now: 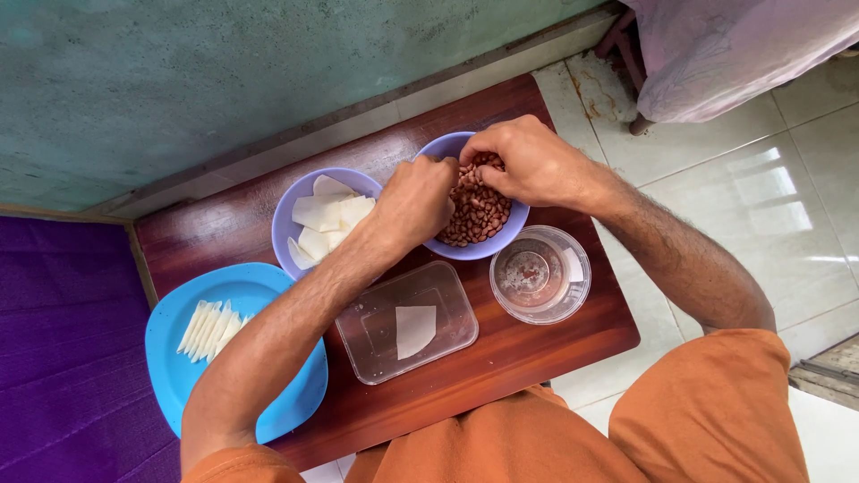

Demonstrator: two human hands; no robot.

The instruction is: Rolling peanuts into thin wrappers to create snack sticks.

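— What's he working on, from where you stand?

— A small reddish-brown wooden desk, glossy, pushed against a rough teal wall. Pale glossy floor tiles run to the right, a purple mat lies on the left, and a pinkish cloth hangs over something in the far corner.

— And his hands?

— Both are over the purple bowl of brown beans at the back of the desk. The left hand has its fingers curled in at the bowl's near rim; the right hand has its fingers bunched down into the beans. Whether either actually pinches a bean, I cannot tell.

— What else sits there?

— A second purple bowl with white slices just beside it, a blue plate with thin white strips, a clear rectangular tub holding one white piece, and a clear round cup.
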